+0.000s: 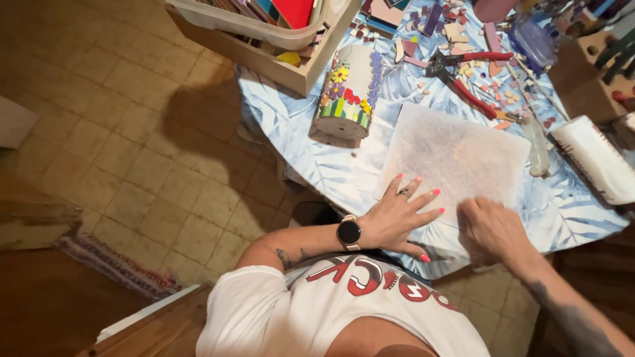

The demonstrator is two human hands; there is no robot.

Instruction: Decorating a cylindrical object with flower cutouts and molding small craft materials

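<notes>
A pale square slab [456, 155] with a speckled, translucent covering lies on a round table with a blue leaf-print cloth [311, 162]. My left hand [400, 215], with pink nails, a ring and a black wristwatch, rests flat with fingers spread on the slab's near left corner. My right hand [489, 228] is curled with fingers closed and presses on the slab's near edge; whether it holds anything is hidden.
A mosaic-covered cylinder [347, 92] with flowers lies behind the slab. Red-handled nippers [463, 76] sit among several loose tile pieces [456, 30]. A wooden crate [264, 39] of coloured sheets overhangs the table's left. A white tube [595, 158] and small bottle [537, 145] lie right. Tiled floor left.
</notes>
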